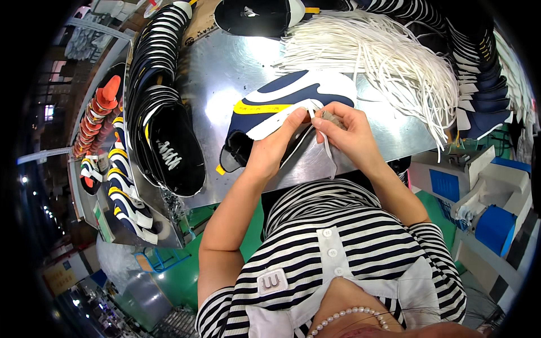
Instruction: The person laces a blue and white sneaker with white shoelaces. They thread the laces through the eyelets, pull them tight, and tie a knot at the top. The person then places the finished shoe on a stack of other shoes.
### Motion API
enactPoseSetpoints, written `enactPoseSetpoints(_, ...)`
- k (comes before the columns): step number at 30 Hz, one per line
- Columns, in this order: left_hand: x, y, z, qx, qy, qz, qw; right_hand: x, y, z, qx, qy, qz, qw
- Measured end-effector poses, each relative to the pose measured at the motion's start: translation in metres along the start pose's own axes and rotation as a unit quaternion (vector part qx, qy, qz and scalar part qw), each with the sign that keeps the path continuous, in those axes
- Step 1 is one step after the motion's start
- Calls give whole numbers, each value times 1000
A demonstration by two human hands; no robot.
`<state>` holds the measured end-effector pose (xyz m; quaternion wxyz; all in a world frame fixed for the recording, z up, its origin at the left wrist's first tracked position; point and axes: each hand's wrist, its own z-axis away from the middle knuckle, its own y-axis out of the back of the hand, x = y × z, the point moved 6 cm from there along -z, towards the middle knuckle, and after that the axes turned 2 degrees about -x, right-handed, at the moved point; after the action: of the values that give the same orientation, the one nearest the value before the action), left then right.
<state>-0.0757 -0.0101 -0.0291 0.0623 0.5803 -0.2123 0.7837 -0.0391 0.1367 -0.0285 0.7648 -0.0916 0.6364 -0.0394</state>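
Note:
A navy, white and yellow shoe upper [265, 121] lies on its side on the metal table before me. My left hand [276, 141] is closed on its white eyelet edge, with the thumb on top and the other fingers hidden beneath. My right hand [346, 132] pinches a white shoelace [328, 147] between thumb and fingers beside the eyelet edge. One end of the lace hangs down past the hands toward the table's near edge. The two hands' fingertips almost meet at the lace. Something greyish tan shows at the right fingers, too small to make out.
A heap of white laces [372, 56] covers the table's far right. Nested dark shoe uppers [163, 124] line the left edge, and more uppers [479, 96] stack up at right. Another dark upper [256, 17] lies at the far edge. Orange uppers [98, 112] fill a side rack.

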Motion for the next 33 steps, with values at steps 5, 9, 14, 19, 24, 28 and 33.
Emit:
enactPoseSetpoints(5,10,-5,9,50,-18,-38,998,1,-5,2,-5,8,46,999)
enactPoseSetpoints(9,10,-8,7,59,-23,-38,997,-11,-3,14,-5,6,65,998)
enactPoseSetpoints(14,8,-18,5,53,-54,-49,996,-16,12,20,14,34,77,996)
enactPoseSetpoints(19,11,-19,0,25,-59,-38,997,-12,17,18,17,46,18,999)
enactPoseSetpoints(24,19,-35,-3,10,-67,-77,995,-12,29,20,19,64,7,998)
enactPoseSetpoints(28,-4,-48,11,-25,-4,-134,991,12,38,15,16,-6,1,1000)
enactPoseSetpoints(33,-17,-36,-2,-28,-87,-250,964,-1,22,-5,122,136,338,923)
